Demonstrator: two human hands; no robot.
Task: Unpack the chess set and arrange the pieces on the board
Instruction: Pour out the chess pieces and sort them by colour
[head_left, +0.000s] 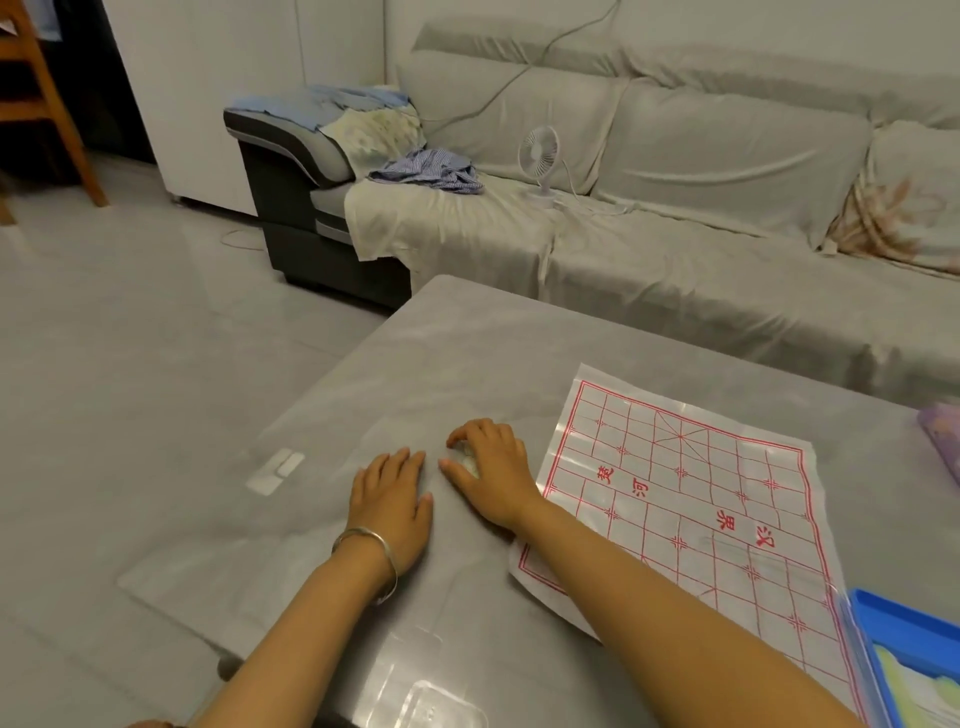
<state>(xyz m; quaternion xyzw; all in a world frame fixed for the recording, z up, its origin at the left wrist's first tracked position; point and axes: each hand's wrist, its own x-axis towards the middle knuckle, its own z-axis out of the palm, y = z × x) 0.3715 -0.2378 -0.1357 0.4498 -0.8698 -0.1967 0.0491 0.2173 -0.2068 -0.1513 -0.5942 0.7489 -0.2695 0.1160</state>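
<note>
While the left grip (389, 499) lies released, palm down and fingers straight on the grey counter (467, 353), the right grip (488, 467) just beside it curls its fingers over a small pale object (464, 457), grasping it against the counter top; what that object is cannot be told. The two sit in the middle of the frame, thumbs nearly touching. A silver bangle (366, 553) circles the left wrist. The chess board (691, 483), a thin clear sheet printed with a red grid and red characters, lies flat on the counter at centre right, and the right forearm crosses its lower left corner. At the lower right edge of the frame a blue tray (904, 618) touches the board's near corner, and a purple item (941, 436) is cut off at the right edge. A small white piece (275, 470) lies on the counter left of the hands. Across the upper frame runs a covered sofa (727, 156) with a small white fan (540, 156) and a striped garment (431, 174) on its seat.
</note>
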